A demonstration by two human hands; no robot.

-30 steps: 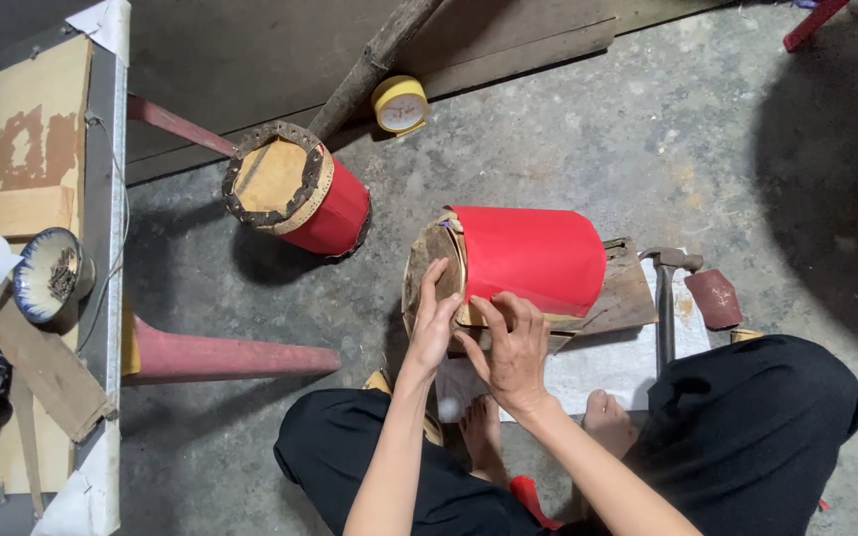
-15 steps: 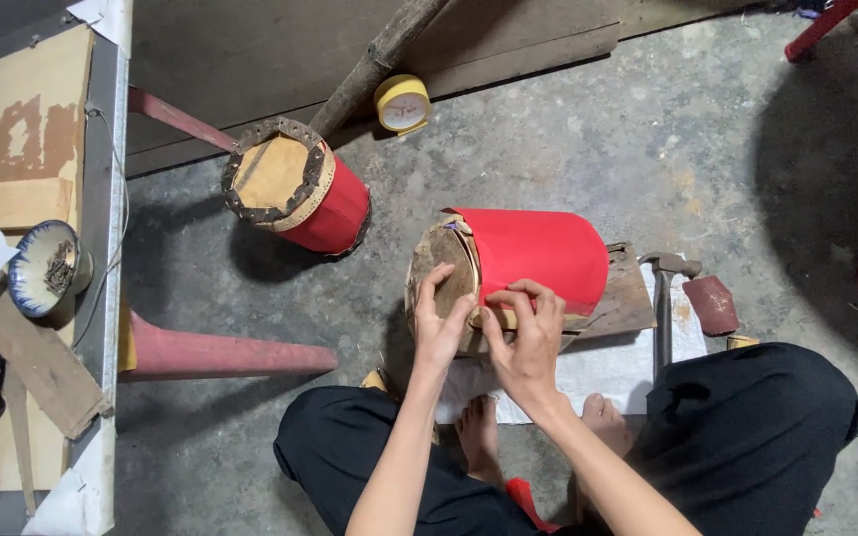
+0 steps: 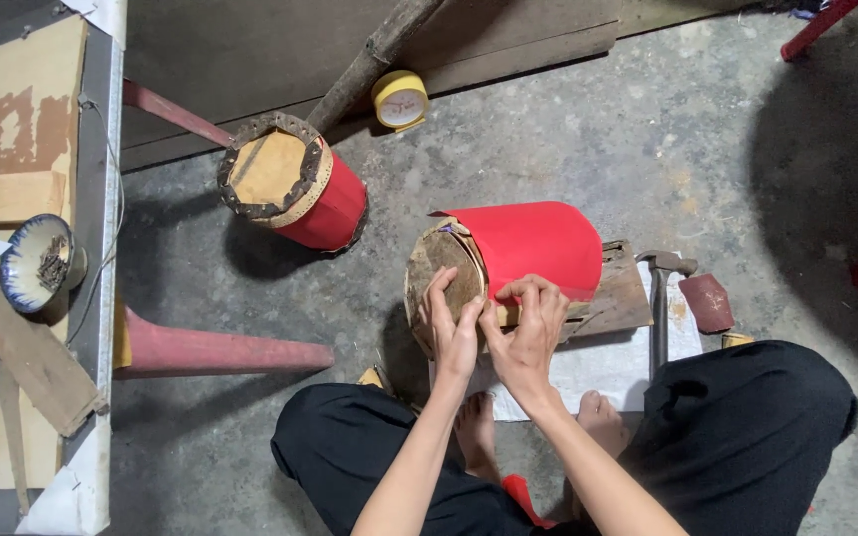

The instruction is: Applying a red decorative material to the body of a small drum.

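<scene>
A small drum [image 3: 449, 270] lies on its side on the concrete floor, its brown skin end facing left. A red sheet [image 3: 533, 243] is wrapped over its body. My left hand [image 3: 452, 323] presses against the drum's end rim, fingers spread. My right hand [image 3: 528, 333] grips the lower edge of the red sheet beside it, fingers curled. Both hands touch each other at the drum's near side. My legs in black trousers [image 3: 737, 437] are folded below.
A second red-wrapped drum [image 3: 295, 189] stands upright to the left. A yellow tape roll [image 3: 399, 99] lies beyond it, a hammer [image 3: 659, 298] and a wooden board [image 3: 618, 298] sit to the right. A table [image 3: 96, 199] with a bowl [image 3: 37, 263] is at left.
My hands have moved up onto the drum's near rim and closed together on the red sheet's edge. The drum has stayed in place.
</scene>
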